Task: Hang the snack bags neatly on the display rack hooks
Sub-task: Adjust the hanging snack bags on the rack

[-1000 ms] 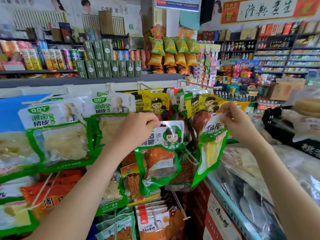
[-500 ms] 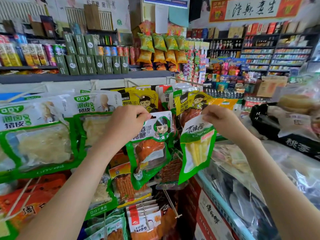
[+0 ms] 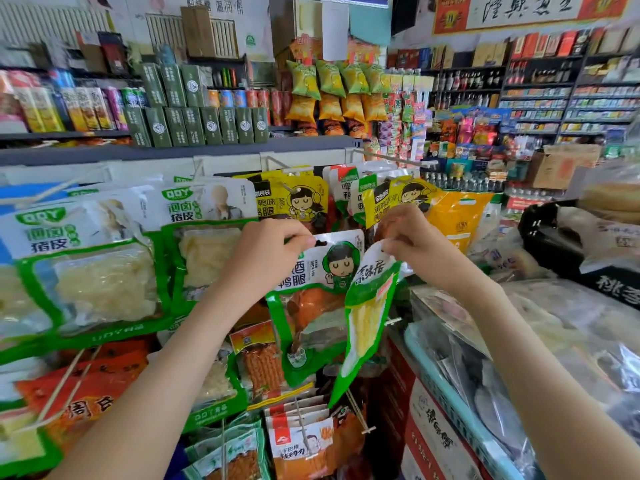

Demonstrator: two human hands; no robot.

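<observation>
Now pinching the top of the green-and-white snack bag (image 3: 367,306) in the right hand (image 3: 415,247), dangling beneath, long axis slanting down-left. Gripping the top of the duck-leg bag (image 3: 311,303), just leftward, in the left hand (image 3: 273,254). Probably bound for the empty hook (image 3: 391,156) above the right hand.

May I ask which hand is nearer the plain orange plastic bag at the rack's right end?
Right. The right hand, pinching a green-yellow bag, is just left of the orange bag; the left hand, pinching a green-white bag, is farther left.
</observation>
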